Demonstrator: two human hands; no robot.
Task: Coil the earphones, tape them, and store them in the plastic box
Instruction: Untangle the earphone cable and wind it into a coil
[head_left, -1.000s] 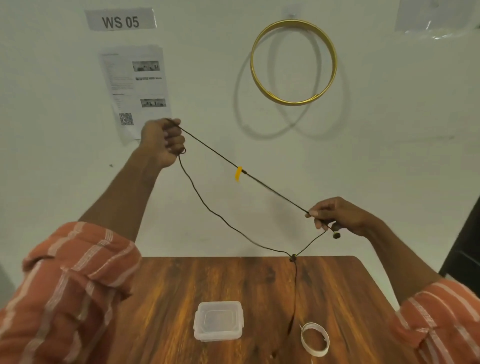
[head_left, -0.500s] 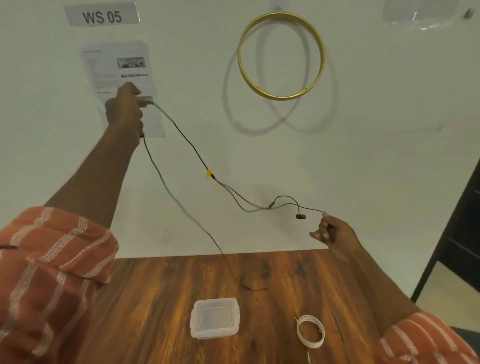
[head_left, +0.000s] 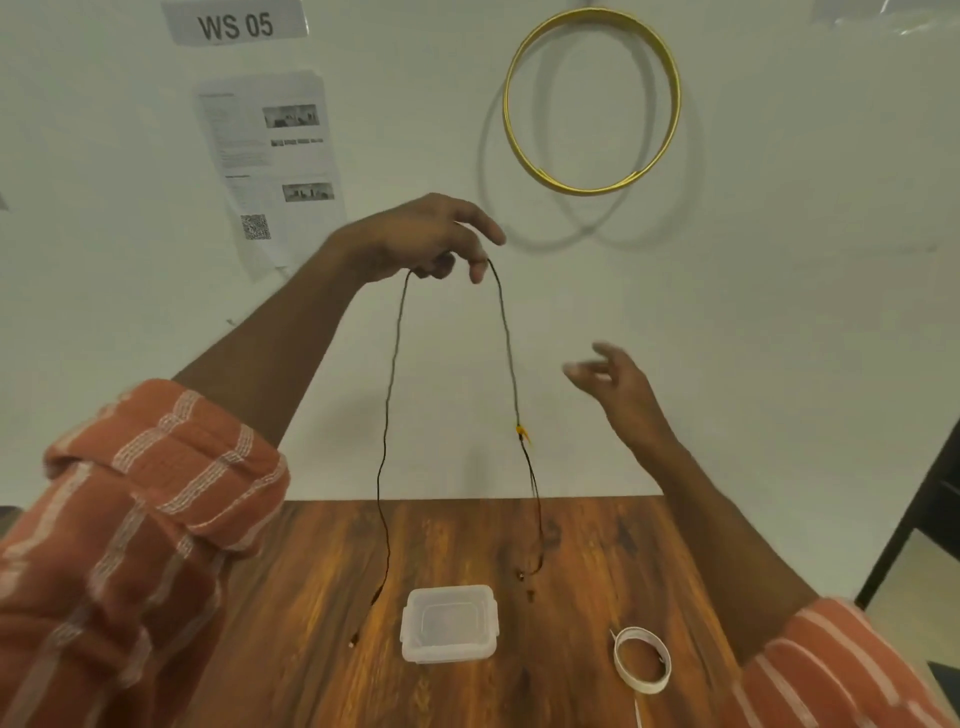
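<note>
The left hand (head_left: 421, 241) is raised in front of the wall, and its fingers (head_left: 475, 260) pinch the black earphones (head_left: 511, 364) at the middle of the cable. The two strands hang down from it over the wooden bench (head_left: 322, 597); the right strand has a small yellow tag (head_left: 522, 431). The plastic box (head_left: 449, 623), with its lid on, sits on the bench at 6 o'clock from this hand. The right hand (head_left: 615, 384) floats in the air, fingers spread and holding nothing. The tape roll (head_left: 642, 659) lies at 3 o'clock from the box.
</note>
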